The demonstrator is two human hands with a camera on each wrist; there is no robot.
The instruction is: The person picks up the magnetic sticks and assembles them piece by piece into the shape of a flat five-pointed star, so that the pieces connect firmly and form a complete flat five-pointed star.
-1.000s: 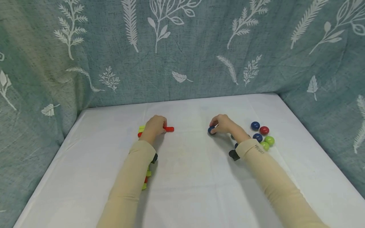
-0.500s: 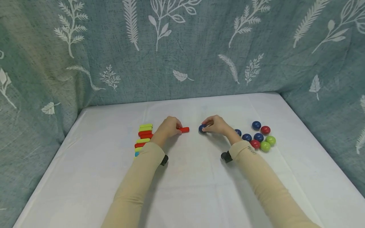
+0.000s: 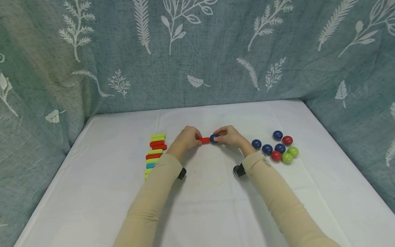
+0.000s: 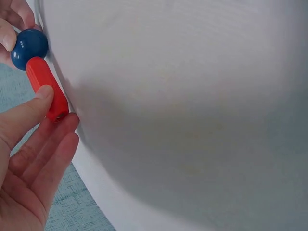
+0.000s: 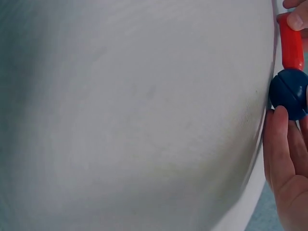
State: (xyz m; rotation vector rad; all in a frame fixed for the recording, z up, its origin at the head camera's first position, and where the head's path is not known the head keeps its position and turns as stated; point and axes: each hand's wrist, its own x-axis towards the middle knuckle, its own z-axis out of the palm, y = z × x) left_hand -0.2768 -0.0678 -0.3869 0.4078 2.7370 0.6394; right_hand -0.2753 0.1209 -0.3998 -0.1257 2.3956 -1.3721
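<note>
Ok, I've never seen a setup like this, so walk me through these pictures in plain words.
There is no machine here, just a person's two bare hands. The wide picture is taken from the head, looking forward and down; the two close ones are taken from the wrists, one each. The left hand holds a red stick, the right hand a blue ball, and the stick's end touches the ball. On the white cloth lie a row of colored sticks at the left and loose blue, red and green balls at the right.

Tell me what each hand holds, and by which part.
The right hand holds a blue ball by the side away from the red stick, which the left hand pinches toward the end away from the ball.
</note>
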